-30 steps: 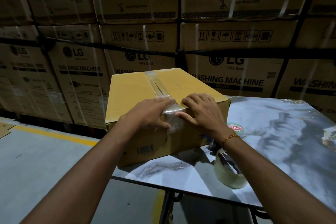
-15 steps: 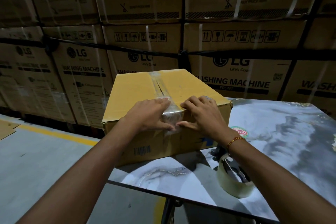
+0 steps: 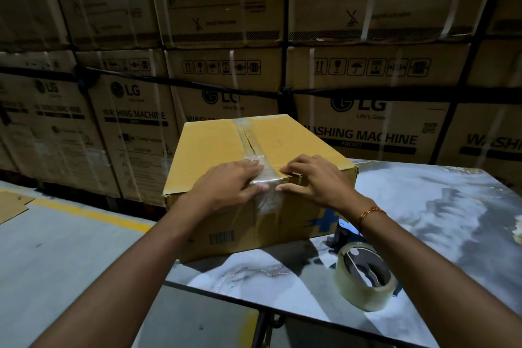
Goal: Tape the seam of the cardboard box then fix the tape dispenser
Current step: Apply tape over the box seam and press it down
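Tape dispenser [image 3: 364,277]: Because both hands are busy on the box, it lies put down on the table, just nearer the person than the box's right front corner, under the right forearm; the clear roll faces up with the dark frame showing through it, within easy reach for the fixing that is not yet begun.
Table [image 3: 423,206]: marbled grey and white top that carries the box at its left end, which puts the box's front face at a good working height.
Left hand [image 3: 228,186]: laid flat over the box's near top edge, left of the tape, fingers spread and pressing down, thumb on the front face beside the tape; it grips nothing, and I judge it is rubbing the strip down.
Right hand [image 3: 310,178]: mirrors it right of the tape, fingers spread on the top, thumb on the front face touching the tape's edge; nothing held, and a thread band sits on the wrist.
Tape [image 3: 265,195]: clear strip along the top seam, folded over the near edge, its crinkled end on the front face between the two thumbs.
Box [image 3: 211,147]: brown cardboard, flaps closed; the seam looks covered to the far edge.
Stacked cartons [image 3: 367,133]: washing-machine cartons, strapped, well beyond the box.
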A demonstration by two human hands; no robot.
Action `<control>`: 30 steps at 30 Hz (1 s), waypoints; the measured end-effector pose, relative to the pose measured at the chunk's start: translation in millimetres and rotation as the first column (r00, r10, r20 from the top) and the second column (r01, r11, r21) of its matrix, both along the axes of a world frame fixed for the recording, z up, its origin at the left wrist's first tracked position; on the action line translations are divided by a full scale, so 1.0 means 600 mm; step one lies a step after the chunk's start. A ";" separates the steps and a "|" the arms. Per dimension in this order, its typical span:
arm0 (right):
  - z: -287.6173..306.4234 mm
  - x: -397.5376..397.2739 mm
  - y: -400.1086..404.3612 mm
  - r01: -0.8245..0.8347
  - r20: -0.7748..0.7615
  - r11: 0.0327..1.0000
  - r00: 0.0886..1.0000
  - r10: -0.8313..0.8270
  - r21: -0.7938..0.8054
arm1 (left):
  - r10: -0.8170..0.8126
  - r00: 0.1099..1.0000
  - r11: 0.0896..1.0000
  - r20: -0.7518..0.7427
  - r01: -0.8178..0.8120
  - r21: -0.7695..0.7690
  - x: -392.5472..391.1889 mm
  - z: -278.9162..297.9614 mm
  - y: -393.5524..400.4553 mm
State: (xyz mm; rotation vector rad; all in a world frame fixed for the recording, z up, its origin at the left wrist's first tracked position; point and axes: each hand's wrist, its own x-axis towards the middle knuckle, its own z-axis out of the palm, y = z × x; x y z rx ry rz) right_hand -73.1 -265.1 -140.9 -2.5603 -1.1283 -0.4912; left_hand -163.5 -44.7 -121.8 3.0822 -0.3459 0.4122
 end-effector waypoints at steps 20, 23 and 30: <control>-0.036 -0.018 0.019 0.092 0.186 0.995 0.978 -0.099 0.043 | 0.139 0.963 0.967 0.229 -0.182 0.177 -0.025 -0.057 -0.022; -0.055 -0.016 0.021 0.121 0.265 0.991 0.955 -0.130 0.048 | 0.161 0.950 0.948 0.267 -0.224 0.225 -0.021 -0.061 -0.022; -0.057 -0.002 0.004 0.084 0.300 0.992 0.953 -0.052 -0.092 | 0.095 0.968 0.954 0.232 -0.155 0.257 -0.021 -0.053 -0.011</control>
